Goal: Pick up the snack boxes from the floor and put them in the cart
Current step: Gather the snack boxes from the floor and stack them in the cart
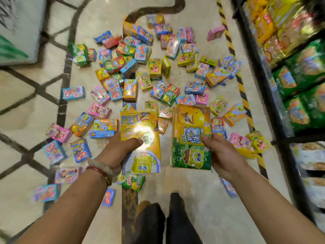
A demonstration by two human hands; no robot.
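Note:
Several small, bright snack boxes [130,89] lie scattered over the tiled floor ahead of me. My left hand [121,148] grips a large yellow cartoon box [140,131] by its lower left side, thumb across its front. My right hand [219,152] holds a second large box [190,124], yellow above and green below, by its right edge. Both big boxes are lifted above the pile, side by side. No cart can be made out for certain.
A dark shelf rack [274,95] stacked with green and yellow snack bags runs along the right. A white and green object [19,32] fills the upper left. My legs and shoes [168,217] stand at the bottom centre. Yellow-black tape [244,97] edges the floor by the rack.

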